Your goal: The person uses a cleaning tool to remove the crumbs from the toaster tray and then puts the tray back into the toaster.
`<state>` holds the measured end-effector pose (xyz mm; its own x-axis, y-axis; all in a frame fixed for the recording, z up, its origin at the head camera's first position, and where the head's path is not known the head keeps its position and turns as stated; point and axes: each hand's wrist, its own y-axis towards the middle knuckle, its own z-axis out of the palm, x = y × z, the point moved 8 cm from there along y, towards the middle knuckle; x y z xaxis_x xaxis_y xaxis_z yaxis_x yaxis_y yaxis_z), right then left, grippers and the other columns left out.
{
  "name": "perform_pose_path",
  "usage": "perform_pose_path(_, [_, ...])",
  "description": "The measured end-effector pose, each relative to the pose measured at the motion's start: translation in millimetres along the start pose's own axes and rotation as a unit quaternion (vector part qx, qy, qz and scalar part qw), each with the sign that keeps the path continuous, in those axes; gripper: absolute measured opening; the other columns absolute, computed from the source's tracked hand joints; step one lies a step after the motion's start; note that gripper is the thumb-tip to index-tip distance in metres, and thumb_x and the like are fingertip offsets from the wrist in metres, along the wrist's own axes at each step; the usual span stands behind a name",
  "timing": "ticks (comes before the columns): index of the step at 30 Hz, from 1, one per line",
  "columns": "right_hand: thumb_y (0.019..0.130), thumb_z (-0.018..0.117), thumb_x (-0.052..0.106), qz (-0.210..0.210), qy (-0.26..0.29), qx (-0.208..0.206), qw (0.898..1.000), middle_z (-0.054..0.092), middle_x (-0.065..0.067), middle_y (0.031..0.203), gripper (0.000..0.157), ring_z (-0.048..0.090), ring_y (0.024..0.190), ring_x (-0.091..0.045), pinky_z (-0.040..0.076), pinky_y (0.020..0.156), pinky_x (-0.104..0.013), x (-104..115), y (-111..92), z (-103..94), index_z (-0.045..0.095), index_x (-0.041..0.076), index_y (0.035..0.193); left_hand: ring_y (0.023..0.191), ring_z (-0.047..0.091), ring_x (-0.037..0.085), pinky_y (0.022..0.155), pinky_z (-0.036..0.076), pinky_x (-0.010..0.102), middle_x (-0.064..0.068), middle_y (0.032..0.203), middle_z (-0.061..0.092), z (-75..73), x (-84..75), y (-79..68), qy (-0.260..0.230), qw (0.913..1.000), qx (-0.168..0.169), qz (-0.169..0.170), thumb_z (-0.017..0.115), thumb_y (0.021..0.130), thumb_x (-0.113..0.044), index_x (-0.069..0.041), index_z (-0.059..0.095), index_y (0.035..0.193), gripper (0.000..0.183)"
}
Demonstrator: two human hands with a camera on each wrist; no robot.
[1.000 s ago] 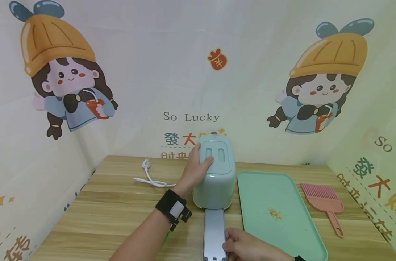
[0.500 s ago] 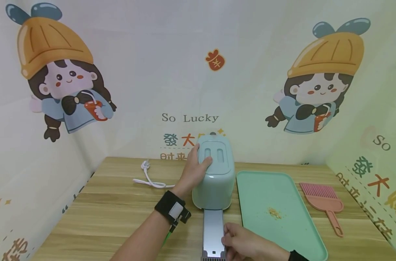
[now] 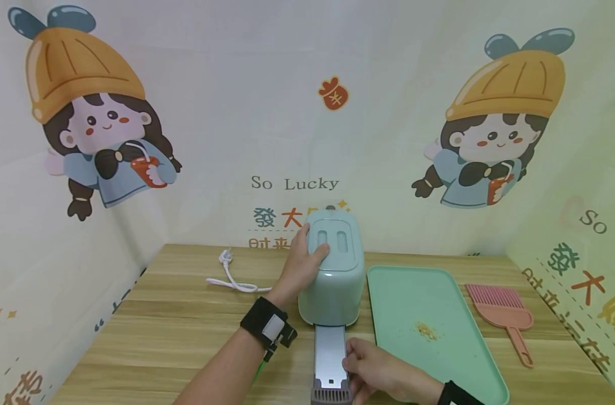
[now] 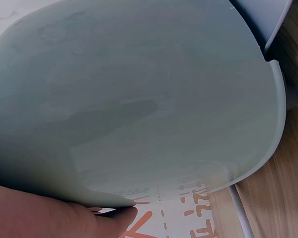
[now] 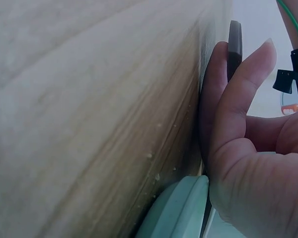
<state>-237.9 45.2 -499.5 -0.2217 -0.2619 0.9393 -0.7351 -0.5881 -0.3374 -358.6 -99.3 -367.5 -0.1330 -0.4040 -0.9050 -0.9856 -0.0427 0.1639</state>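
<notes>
A pale green toaster (image 3: pixel 332 298) stands on the wooden table, its two-slot lid on top. My left hand (image 3: pixel 303 259) grips it at the upper left, thumb on the lid; the left wrist view shows fingers (image 4: pixel 54 213) along its curved body (image 4: pixel 139 109). From the toaster's near end juts a silver crumb tray (image 3: pixel 330 351) with a ribbed grey front. My right hand (image 3: pixel 378 368) pinches this tray by its right side. In the right wrist view the tray's dark edge (image 5: pixel 235 47) sits between thumb and fingers, low over the table.
Right of the toaster lies a green serving tray (image 3: pixel 413 287) with a small pile of crumbs (image 3: pixel 426 331) on it. Beyond it rests a pink brush (image 3: pixel 504 318). A white power cord (image 3: pixel 243 285) with its plug lies at left. A printed cloth hangs behind the table.
The crumb tray has slid away from me, farther into the toaster, so its ribbed front is now in view. My right hand has moved with it; my left hand keeps its hold.
</notes>
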Motion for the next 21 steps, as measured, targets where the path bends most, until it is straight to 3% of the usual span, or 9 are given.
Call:
perform_pose_path(13, [0.1,0.041,0.005,0.012,0.011,-0.001,1.0,0.053,-0.015,0.084,0.012,0.055,0.06,-0.019,0.055,0.05,-0.029,4,8,-6.2,0.043,-0.002,0.11,0.137,0.022,0.024,0.11,0.023,0.05,0.009,0.154,0.018,-1.2,0.1,-0.3,-0.002,1.0,-0.003,0.009,0.052,0.098,-0.033,-0.015,0.015,0.152,0.068])
perform_pose_path(21, [0.1,0.044,0.006,0.004,0.016,-0.028,0.999,0.051,-0.016,0.087,0.015,0.055,0.062,-0.019,0.056,0.054,-0.03,7,12,-12.6,0.04,-0.003,0.112,0.136,0.023,0.024,0.11,0.023,0.05,0.009,0.154,0.018,-1.5,-1.1,-1.2,-0.007,0.9999,-0.001,0.011,0.052,0.098,-0.032,-0.015,0.015,0.152,0.067])
